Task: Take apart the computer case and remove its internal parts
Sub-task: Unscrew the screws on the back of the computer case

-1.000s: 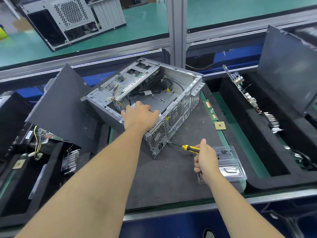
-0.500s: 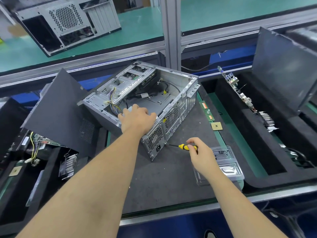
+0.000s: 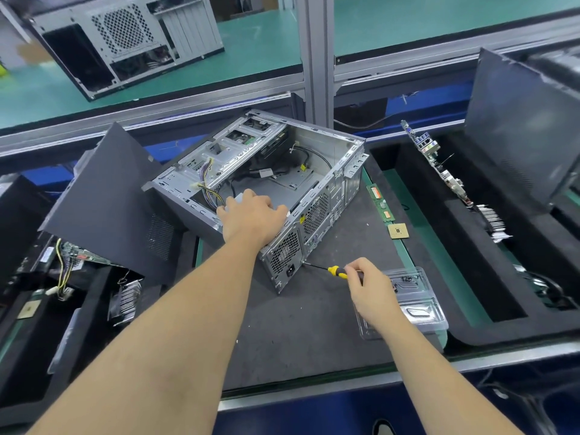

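Observation:
An open grey computer case (image 3: 317,171) lies on its side on the dark mat (image 3: 314,324), its rear panel facing me. Loose cables and a yellow wire bundle (image 3: 211,191) show inside. My left hand (image 3: 251,216) rests on the case's near upper edge over the power supply, with its fingers curled over something pale. My right hand (image 3: 368,285) pinches a yellow-and-black screwdriver (image 3: 326,270) whose tip touches the rear panel beside the power socket.
A clear plastic tray (image 3: 420,296) sits under my right wrist. A memory stick (image 3: 381,204) and a CPU chip (image 3: 398,230) lie right of the case. Black foam bins (image 3: 470,277) with removed boards flank the mat. A dark side panel (image 3: 110,199) leans at left. Another case (image 3: 125,36) stands behind.
My right hand has shifted its hold on the screwdriver, turning at the wrist while the tip stays at the rear panel. My left hand stays on the case.

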